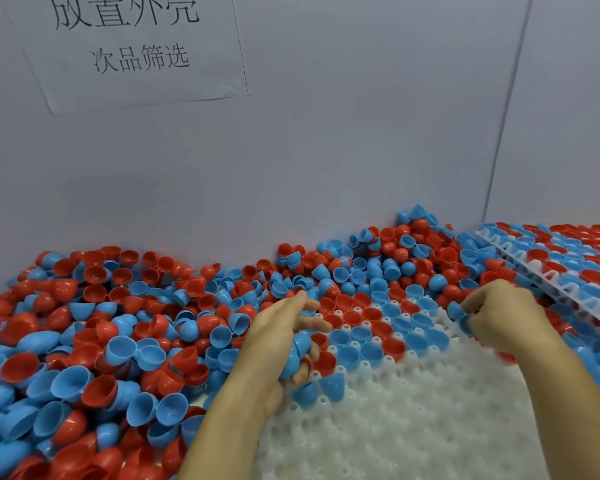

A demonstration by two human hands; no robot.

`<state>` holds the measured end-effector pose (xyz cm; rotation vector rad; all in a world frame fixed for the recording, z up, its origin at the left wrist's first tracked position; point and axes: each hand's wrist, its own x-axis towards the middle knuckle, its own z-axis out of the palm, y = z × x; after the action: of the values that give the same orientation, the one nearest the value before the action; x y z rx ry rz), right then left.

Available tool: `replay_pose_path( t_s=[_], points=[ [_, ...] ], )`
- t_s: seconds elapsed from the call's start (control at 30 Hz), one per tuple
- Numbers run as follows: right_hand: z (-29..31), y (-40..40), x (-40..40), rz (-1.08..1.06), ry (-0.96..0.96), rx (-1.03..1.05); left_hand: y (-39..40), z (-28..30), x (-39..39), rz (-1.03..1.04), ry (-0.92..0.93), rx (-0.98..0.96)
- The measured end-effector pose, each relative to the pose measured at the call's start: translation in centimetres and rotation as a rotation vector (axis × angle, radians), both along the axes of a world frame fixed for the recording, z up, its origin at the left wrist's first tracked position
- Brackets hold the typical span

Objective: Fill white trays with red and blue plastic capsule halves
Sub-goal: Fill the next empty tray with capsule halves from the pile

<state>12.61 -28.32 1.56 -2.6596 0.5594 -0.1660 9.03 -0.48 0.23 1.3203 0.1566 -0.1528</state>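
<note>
A white tray [413,420] lies in front, between a loose heap of red and blue halves [94,337] on the left and a filled tray [565,268] leaning at the right. Only the far rows of the white tray are seated with halves; the near pockets are bare.

The left hand [284,337] is curled round a blue half [297,355], with its forefinger stretched toward the heap. The right hand [503,317] is closed, and a blue piece [459,315] is pinched at its fingertips, just beside the tray's far right corner.

The step in hand is judged to be the seating of held halves into the next free pockets. It is best done row by row from the filled edge, each half set open side up and pressed until it sits level with its neighbours. One half per pocket should be checked, since nested pairs are seen in the heap.

What else is cupped in the left palm cannot be told. The right hand's piece is blurred and partly covered. The tray's near edge is cut off, and its left edge is hidden by the left forearm and the heap.
</note>
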Motion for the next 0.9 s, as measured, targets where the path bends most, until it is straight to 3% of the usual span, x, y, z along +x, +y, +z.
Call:
replay_pose_path(
  t_s=[0.27,0.43,0.73,0.9],
  points=[
    [-0.4,-0.1,0.8,0.163,0.081,0.037,0.0,0.1,0.0,0.003,0.010,0.016],
    [-0.2,-0.1,1.1,0.205,0.003,0.027,0.0,0.2,0.1,0.014,0.005,0.035],
    [-0.9,0.3,1.3,0.184,-0.017,0.038,0.1,0.3,0.0,0.043,0.020,0.049],
    [-1.2,0.2,1.5,0.134,-0.031,0.041,0.4,0.5,0.1,0.070,0.019,-0.038]
  ],
)
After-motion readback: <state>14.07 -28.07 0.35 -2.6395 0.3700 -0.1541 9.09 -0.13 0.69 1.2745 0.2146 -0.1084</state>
